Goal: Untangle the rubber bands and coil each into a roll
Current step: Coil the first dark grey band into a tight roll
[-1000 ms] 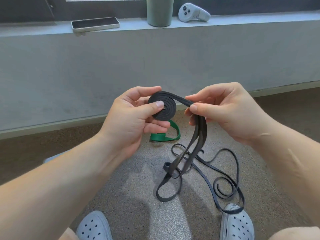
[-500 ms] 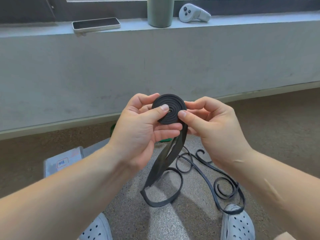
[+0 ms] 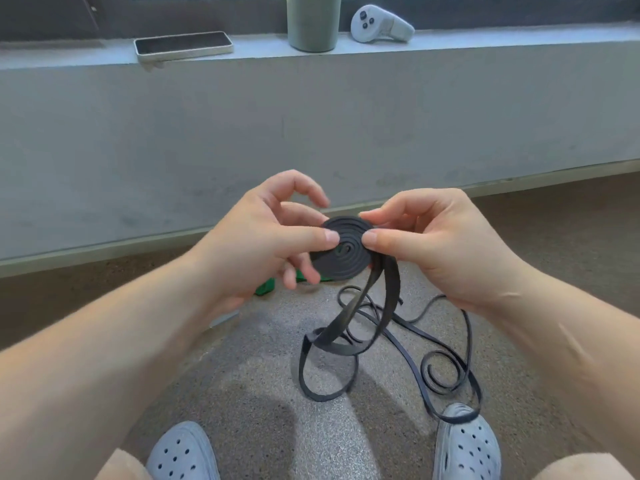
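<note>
- One black roll [image 3: 346, 263] is pinched between thumb and fingers of both the left hand [image 3: 263, 244] and the right hand [image 3: 427, 244].
- Its loose tail [image 3: 325, 341] is hung below the right fingers.
- One thin black band [image 3: 446, 372] is spread beneath.
- One green band [image 3: 265, 286] is half hidden behind the left fingers.

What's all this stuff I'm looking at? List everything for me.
coil: one, black, held up at centre, tail hanging to the floor
thin band: one as far as shows, black, curled on the floor at right
green band: one, green, floor, mostly hidden
phone: one, pale case, left on the ledge
cup: one, grey-green, middle of ledge
controller: one, white, right on ledge
shoes: two, pale blue-grey, bottom edge
left hand: pinches the coil
right hand: pinches the coil
</note>
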`<state>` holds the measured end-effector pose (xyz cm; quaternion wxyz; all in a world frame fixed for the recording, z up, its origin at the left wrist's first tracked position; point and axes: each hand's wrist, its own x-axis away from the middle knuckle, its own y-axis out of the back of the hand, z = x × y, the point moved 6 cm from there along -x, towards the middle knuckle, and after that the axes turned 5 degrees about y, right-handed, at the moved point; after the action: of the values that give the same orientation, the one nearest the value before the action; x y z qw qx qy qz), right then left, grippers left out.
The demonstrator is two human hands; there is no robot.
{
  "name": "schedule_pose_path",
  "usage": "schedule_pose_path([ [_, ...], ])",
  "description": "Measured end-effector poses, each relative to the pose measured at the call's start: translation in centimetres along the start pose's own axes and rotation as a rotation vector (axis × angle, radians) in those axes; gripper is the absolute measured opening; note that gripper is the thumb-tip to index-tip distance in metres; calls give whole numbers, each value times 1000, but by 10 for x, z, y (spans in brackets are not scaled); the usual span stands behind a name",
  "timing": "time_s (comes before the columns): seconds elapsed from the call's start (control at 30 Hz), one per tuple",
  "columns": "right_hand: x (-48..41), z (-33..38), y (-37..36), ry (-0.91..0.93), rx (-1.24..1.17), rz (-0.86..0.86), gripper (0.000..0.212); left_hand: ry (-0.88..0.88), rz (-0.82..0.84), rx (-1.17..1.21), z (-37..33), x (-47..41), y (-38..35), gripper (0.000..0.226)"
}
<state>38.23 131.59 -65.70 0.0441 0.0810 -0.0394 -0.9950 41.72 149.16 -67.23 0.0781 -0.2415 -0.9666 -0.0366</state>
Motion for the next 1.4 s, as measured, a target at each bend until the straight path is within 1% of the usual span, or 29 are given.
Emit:
schedule_pose_path([
  [0.07, 1, 0, -3, -12, 29, 53, 21, 39, 120, -39, 0, 3, -4, 39],
  [0.13, 1, -2, -3, -11, 64, 72, 22, 48, 146, -66, 1, 6, -8, 40],
  [0.3, -1, -9, 0, -32, 109, 14, 17, 22, 40, -1, 4, 7, -13, 34],
  [0.4, -3, -9, 1, -40, 91, -32, 22, 8, -28, 74, 6, 5, -10, 32],
  [0.47, -4, -10, -1, -62, 35, -15, 24, -1, -81, 126, 6, 4, -6, 31],
  [0.53, -4, -12, -2, -63, 9, 16, 31, -15, -135, 171, 6, 4, -2, 30],
  [0.6, -4, -15, -4, -41, 33, 33, 34, -33, -173, 188, 6, 4, 1, 29],
  [0.7, -5, -15, -4, -7, 99, 46, 32, -53, -212, 195, 5, 5, 1, 29],
  [0.8, -9, -10, 2, 1, 114, 24, 32, -57, -254, 228, 5, 5, 2, 29],
  [0.93, -11, -9, 4, -21, 112, 14, 35, -50, -257, 285, 5, 5, 3, 29],
  [1.03, -9, -12, 2, -50, 65, 12, 28, -50, -254, 315, 6, 4, 1, 29],
  [1.1, -7, -14, 1, -62, 37, 15, 23, -51, -253, 310, 7, 5, 1, 29],
  [1.23, -6, -16, 4, -85, 17, -12, 22, -56, -251, 300, 7, 5, 0, 29],
  [1.4, -4, -18, 4, -128, 9, 18, 17, -65, -234, 236, 5, 4, -1, 30],
])
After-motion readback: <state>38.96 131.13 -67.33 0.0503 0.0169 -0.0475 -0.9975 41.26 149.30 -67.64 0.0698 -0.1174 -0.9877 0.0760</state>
